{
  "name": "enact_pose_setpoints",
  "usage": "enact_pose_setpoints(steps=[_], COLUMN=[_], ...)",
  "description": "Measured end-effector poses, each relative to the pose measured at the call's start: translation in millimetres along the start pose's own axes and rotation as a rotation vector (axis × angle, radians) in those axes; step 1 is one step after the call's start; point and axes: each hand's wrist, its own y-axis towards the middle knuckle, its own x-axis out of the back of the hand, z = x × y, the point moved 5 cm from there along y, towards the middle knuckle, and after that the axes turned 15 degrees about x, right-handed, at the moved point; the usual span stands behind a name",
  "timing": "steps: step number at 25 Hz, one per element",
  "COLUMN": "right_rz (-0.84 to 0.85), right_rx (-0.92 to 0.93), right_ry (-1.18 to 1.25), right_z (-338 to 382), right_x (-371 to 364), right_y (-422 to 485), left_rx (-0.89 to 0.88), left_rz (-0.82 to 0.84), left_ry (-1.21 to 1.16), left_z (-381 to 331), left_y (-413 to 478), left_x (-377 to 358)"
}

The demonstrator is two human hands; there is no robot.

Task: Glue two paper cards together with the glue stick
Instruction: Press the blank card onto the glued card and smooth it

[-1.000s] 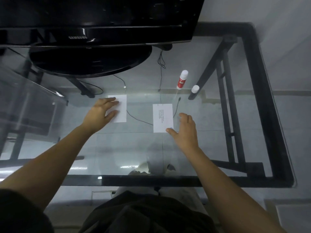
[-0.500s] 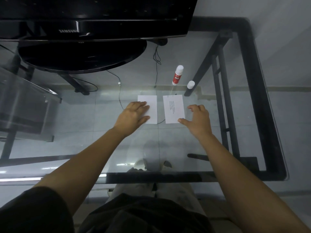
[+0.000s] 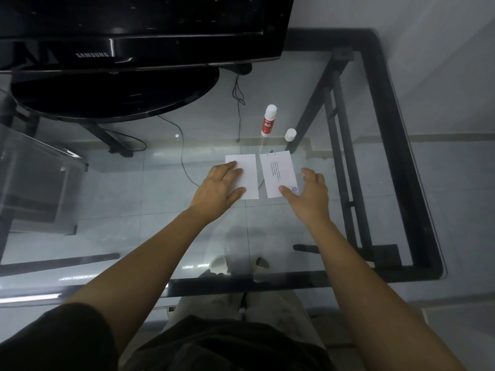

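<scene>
Glass surface (image 3: 348, 263), person seated at its near edge, both arms reaching forward. Left hand (image 3: 217, 188) lies flat with fingers spread on the plain card (image 3: 247, 172), pinning it, gripping nothing. Right hand (image 3: 310, 192) is open too, thumb tip on the near corner of the printed card (image 3: 280, 174), fingers loose past its right edge. The two cards sit side by side, a thin gap between them, not overlapping. Beyond them the glue stick (image 3: 268, 121) stands upright, uncapped by the look of it, with its cap (image 3: 290, 134) just to the right. Monitor base (image 3: 115, 95) at the far left.

Step looks like squaring the cards up before gluing. To do it well: keep the left palm flat so the plain card can't slide on the slick glass, get the long edges parallel, then free the right hand for the stick, reaching over the printed card without dragging it.
</scene>
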Motion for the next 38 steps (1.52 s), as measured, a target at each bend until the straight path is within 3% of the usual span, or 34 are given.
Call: enact_pose_setpoints(steps=[8, 15, 18, 25, 28, 32, 34, 38], right_rz=[-0.111, -0.114, -0.19, -0.384, -0.372, -0.309, -0.318, -0.345], right_rx=[-0.047, -0.094, -0.083, 0.123, 0.236, 0.395, 0.43, 0.555], right_ry=[0.031, 0.141, 0.241, 0.293, 0.412, 0.263, 0.202, 0.084], right_z=[10.9, 9.5, 6.4, 6.5, 12.1, 22.8, 26.7, 41.4], right_x=[-8.0, -4.9, 4.7, 28.0, 23.6, 14.4, 12.9, 14.8], right_y=[-6.1, -8.0, -12.5, -28.5, -34.0, -40.7, -42.5, -48.3], left_rx=[0.014, 0.065, 0.068, 0.077, 0.073, 0.077, 0.1, 0.305], left_rz=[-0.017, -0.008, -0.019, -0.022, -0.018, -0.015, -0.031, -0.198], left_ry=[0.102, 0.177, 0.21, 0.199, 0.202, 0.192, 0.097, -0.556], left_z=[18.3, 16.5, 10.9, 5.5, 5.4, 4.1, 2.3, -0.4], left_y=[-8.2, -1.8, 0.8, 0.8, 0.1, -2.9, -6.6, -11.5], left_x=[3.7, -2.6, -5.3, -11.6, -12.2, -11.0, -6.1, 20.6])
